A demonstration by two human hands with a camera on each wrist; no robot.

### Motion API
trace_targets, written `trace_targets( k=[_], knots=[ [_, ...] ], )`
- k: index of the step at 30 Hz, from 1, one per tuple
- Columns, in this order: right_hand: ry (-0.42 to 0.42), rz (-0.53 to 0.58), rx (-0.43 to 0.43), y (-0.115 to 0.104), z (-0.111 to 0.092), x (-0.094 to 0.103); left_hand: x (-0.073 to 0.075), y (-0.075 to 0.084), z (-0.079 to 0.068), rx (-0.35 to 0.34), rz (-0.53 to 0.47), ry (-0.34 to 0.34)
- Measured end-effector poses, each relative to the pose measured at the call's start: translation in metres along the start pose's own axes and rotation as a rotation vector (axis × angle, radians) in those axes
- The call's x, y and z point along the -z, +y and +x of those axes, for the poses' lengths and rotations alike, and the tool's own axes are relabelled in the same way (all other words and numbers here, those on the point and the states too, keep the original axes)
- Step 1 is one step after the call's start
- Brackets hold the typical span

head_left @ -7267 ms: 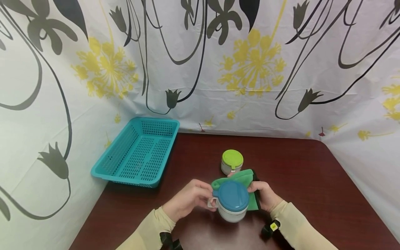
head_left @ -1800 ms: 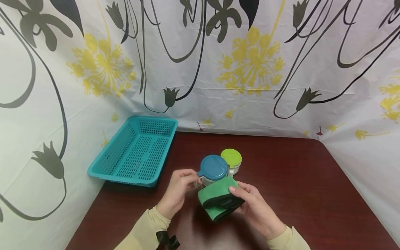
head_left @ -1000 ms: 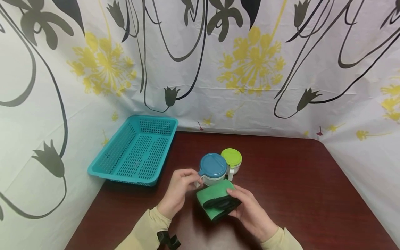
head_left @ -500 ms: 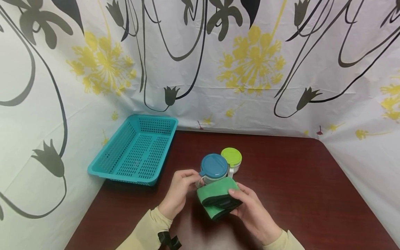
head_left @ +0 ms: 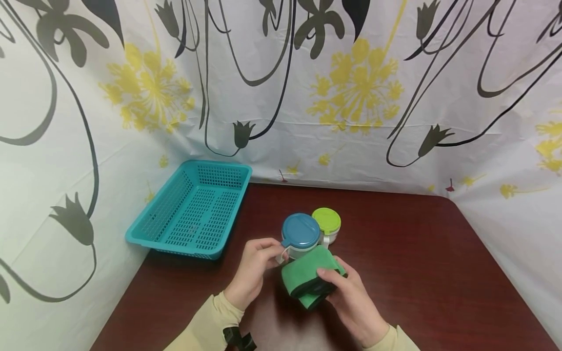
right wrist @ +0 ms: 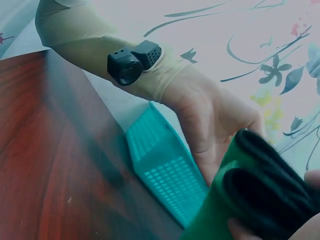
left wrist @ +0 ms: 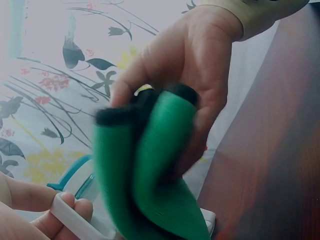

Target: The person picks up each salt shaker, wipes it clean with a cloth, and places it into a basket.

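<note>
My left hand (head_left: 251, 269) pinches the white handle (left wrist: 75, 219) of a pale container with a blue lid (head_left: 301, 231). Whether its base touches the table cannot be told, as the cloth covers its lower front. In my right hand (head_left: 356, 304) is a folded green cloth with black edging (head_left: 305, 271), gripped with the thumb on top, just in front of the container. The left wrist view shows the cloth's folds (left wrist: 162, 150) hanging from the right fingers, partly hiding the container. Right behind stands a smaller container with a lime-green lid (head_left: 327, 221), its handle towards me.
A turquoise perforated basket (head_left: 137, 235) sits at the back left of the dark red-brown table (head_left: 408, 253). A white floral curtain (head_left: 281, 161) hangs behind and along the sides. Small black cameras (right wrist: 131, 62) are strapped to the wrists.
Earlier, the blue-lidded container was nearer me, over the cloth. It has gone back and left, beside the lime-lidded one. The cloth is now bunched in my right hand, having shifted slightly just now.
</note>
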State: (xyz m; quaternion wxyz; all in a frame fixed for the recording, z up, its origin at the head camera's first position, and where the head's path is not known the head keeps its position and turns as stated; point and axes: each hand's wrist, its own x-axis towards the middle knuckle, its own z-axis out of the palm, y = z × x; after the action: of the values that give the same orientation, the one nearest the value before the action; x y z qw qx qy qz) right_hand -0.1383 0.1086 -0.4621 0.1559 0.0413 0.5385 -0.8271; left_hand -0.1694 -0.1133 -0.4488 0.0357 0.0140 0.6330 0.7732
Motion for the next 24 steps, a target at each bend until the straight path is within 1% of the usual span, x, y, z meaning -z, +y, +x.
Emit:
trace_targets(
  k=[5,10,14,18,20,24],
  knots=[
    [0.05,0.012,0.01,0.009,0.004,0.001,-0.002,0.002,-0.002,0.01,-0.048,-0.006],
    [0.068,0.087,-0.015,0.015,0.007,0.005,-0.004,0.004,-0.003,0.004,-0.069,-0.031],
    [0.031,0.18,-0.028,0.017,0.009,0.009,-0.004,0.007,-0.004,0.001,-0.076,-0.038],
    [-0.016,0.297,-0.07,0.017,0.012,0.015,-0.002,0.008,-0.004,0.0,-0.077,-0.046],
    [-0.028,0.354,-0.097,0.016,0.012,0.018,-0.001,0.008,-0.003,-0.001,-0.077,-0.057],
    [-0.036,0.425,-0.125,0.013,0.013,0.024,0.001,0.008,-0.003,0.001,-0.075,-0.083]
  ],
)
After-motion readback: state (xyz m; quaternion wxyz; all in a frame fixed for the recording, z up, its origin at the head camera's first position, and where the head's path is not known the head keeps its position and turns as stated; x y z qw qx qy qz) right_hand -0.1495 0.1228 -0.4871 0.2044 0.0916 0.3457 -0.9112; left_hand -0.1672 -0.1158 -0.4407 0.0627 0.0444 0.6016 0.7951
